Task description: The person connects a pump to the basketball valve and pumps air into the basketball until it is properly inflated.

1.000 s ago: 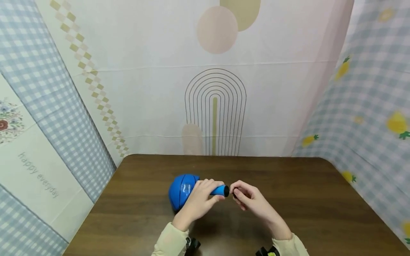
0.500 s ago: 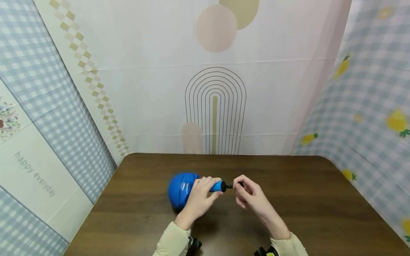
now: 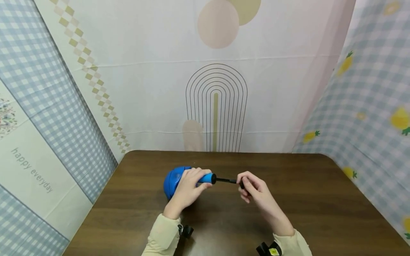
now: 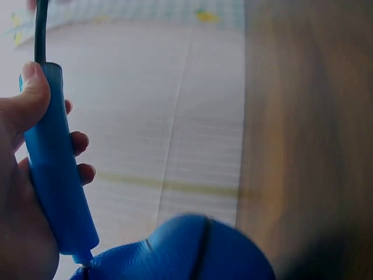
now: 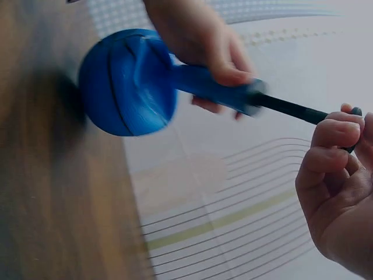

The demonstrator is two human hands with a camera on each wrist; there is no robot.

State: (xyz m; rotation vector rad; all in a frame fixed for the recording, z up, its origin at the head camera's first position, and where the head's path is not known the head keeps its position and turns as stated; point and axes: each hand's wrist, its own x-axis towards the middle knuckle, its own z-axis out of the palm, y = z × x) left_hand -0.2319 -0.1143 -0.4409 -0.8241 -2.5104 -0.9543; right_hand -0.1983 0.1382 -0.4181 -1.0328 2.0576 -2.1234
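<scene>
We find the blue hand pump [image 3: 206,178] in front of the person, in the left hand [image 3: 188,186], with its long axis running crosswise, close to level in the head view. At the left end of that axis lies the blue ball [image 3: 172,182], over the brown table [image 3: 128,213]; whether its full weight bears on the wood we cannot confirm. At the right end, the black rod [image 3: 225,180] stands exposed between the barrel and the right hand [image 3: 256,189], in line with the barrel. The left hand is nearer the ball, its fingers and thumb wrapped around the barrel; the right hand pinches the black handle [image 3: 242,185] at the rod's far end, well apart from the left. The left wrist view shows the pump's narrow tip meeting the ball, though we cannot tell how far any needle enters. The right wrist view shows the ball's surface creased inward on the side facing the pump. As to writing, we read "happy everyday" in slanting grey lettering [image 3: 31,170] on the side cloth [image 3: 41,206]. The yellow label [image 3: 274,252] on the right wrist's black device [image 3: 263,249] is too small to read. We can read no brand on pump or ball.
</scene>
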